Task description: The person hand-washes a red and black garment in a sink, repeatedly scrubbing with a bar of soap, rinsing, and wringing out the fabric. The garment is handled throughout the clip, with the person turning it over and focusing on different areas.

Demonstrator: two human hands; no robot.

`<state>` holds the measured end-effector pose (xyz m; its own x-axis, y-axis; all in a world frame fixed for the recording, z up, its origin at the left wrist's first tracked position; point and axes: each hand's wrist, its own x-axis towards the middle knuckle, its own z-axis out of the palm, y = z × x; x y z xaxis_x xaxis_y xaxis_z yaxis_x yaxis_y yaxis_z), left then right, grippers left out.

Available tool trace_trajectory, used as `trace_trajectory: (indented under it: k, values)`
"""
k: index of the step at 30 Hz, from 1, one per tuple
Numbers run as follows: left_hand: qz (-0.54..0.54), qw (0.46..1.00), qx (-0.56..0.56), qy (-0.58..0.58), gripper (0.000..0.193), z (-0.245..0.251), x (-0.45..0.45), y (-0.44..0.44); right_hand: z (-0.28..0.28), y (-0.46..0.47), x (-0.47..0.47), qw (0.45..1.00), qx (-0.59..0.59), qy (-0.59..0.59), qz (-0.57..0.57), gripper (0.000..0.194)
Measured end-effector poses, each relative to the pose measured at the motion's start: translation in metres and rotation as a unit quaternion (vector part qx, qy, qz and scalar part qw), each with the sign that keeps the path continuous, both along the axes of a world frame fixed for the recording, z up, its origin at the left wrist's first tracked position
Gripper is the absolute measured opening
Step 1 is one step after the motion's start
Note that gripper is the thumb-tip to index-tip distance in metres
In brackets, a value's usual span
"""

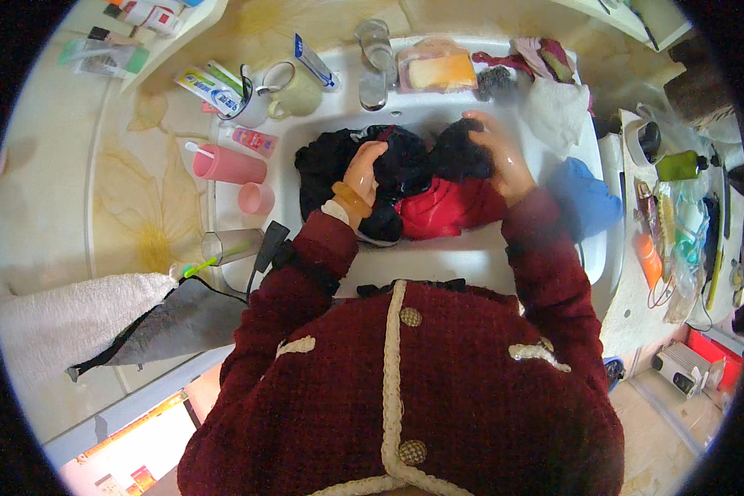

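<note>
A white washbasin [425, 263] before me holds a pile of wet laundry. My right hand [502, 155] grips a bunched black cloth [462, 152], raised at the right of the pile. Sunk against a black garment [328, 158] is my left hand [363, 173], its fingers curled into the fabric and partly hidden by it. An amber-coloured bangle [351, 198] circles that wrist. Under the black pieces lies a bright red garment [443, 211], close to my right wrist. The faucet [373, 90] stands behind the pile, at the basin's back.
On the back rim, a soap dish [443, 71] and wet cloths [555, 111] sit right of the faucet. A blue cloth [586, 198] drapes the right rim. Leftward stand a green mug [294, 96], a pink cup [229, 164] and a clear tumbler [232, 246]. A cluttered counter [626, 297] adjoins rightward.
</note>
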<state>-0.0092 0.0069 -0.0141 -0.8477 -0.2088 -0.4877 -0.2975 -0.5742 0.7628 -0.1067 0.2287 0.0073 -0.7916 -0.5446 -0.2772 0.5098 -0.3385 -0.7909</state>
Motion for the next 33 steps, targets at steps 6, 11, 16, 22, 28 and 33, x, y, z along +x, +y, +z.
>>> trace_trajectory:
  k: [6, 11, 16, 22, 28, 33]
  values:
    - [-0.051, 0.944, -0.299, -0.133, 0.045, -0.001, -0.001, -0.006, 0.021, 0.007, 0.013, 0.995, -0.085, -0.037, 0.041, 0.045]
    - [-0.136, 0.773, -0.570, 0.243, 0.071, 0.019, 0.005, 0.015, 0.027, 0.004, 0.017, 0.994, -0.077, -0.027, 0.077, 0.053]
    - [-0.192, 0.802, -0.509, 0.249, 0.055, 0.033, 0.004, 0.041, 0.025, 0.003, 0.018, 0.991, 0.088, 0.069, 0.071, 0.044]
    - [-0.149, 0.967, -0.182, 0.098, 0.022, 0.039, 0.001, 0.037, 0.019, 0.006, 0.006, 0.986, 0.160, 0.038, -0.009, 0.025]
    - [-0.069, 0.994, -0.081, 0.015, 0.026, 0.035, 0.006, 0.037, 0.007, -0.001, 0.011, 0.997, 0.074, -0.006, -0.026, 0.024]
    - [-0.101, 0.991, 0.050, 0.066, 0.032, 0.030, 0.003, 0.033, -0.003, -0.009, 0.012, 0.986, 0.128, 0.105, -0.002, 0.025]
